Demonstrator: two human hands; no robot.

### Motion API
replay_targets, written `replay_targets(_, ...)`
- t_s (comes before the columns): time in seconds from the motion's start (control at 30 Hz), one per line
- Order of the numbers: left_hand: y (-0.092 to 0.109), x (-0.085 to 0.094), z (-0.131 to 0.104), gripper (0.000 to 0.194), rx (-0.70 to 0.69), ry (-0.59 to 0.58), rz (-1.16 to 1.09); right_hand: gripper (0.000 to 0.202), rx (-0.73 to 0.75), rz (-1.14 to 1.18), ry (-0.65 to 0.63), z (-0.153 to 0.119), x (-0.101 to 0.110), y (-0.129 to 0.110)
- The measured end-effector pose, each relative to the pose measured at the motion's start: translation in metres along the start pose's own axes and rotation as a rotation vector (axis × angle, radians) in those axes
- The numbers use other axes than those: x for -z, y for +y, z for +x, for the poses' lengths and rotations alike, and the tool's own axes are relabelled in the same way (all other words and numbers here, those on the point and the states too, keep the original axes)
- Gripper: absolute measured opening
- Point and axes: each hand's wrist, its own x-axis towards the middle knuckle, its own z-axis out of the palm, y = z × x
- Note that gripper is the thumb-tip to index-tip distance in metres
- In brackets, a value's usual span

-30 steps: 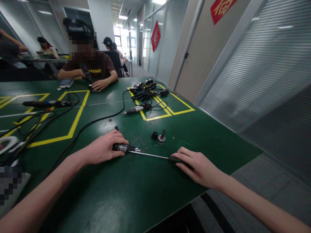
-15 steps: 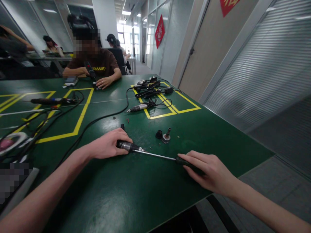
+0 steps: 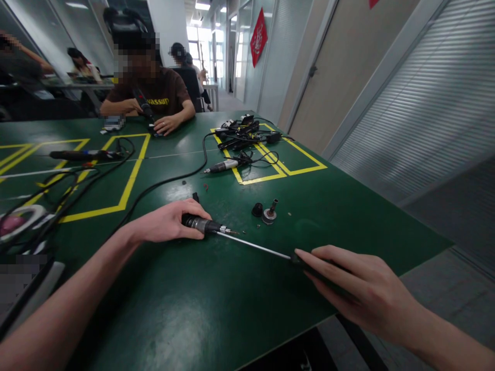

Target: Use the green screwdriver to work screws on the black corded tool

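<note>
My left hand (image 3: 176, 220) is wrapped round a black and silver cylindrical tool (image 3: 201, 223) lying low over the green table (image 3: 216, 304). Thin metal parts stick out of the tool's right end. My right hand (image 3: 348, 278) grips the dark handle of a screwdriver (image 3: 263, 248), its long silver shaft pointing left. The shaft's tip meets the front of the tool near its metal end. Behind the shaft sit a black cap (image 3: 257, 209) and a round metal part with an upright stem (image 3: 269, 214).
A silver and black pen-like tool (image 3: 222, 166) and a heap of black cables (image 3: 240, 134) lie at yellow tape further back. Another corded tool (image 3: 85, 155) and a tape roll (image 3: 23, 221) are at the left. A person (image 3: 154, 98) works across the table.
My right hand has moved right and a little nearer to me, with the screwdriver slanting more steeply. The tool in my left hand has shifted slightly, and the view has moved a little.
</note>
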Motion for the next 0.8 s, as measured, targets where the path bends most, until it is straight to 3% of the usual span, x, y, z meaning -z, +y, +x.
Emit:
replay_targets(0.27, 0.0, -0.001, 0.0, 0.029, -0.011, 0.001, 0.016, 0.027, 0.005, -0.038, -0.024, 0.004, 0.005, -0.003)
replay_targets(0.53, 0.013, -0.025, -0.003, 0.012, -0.129, 0.209, 0.096, 0.028, -0.105, 0.084, -0.006, -0.004, 0.005, 0.003)
replay_targets(0.8, 0.01, -0.029, -0.001, 0.02, -0.145, 0.208, 0.095, 0.027, -0.079, 0.113, -0.029, 0.0, -0.003, 0.003)
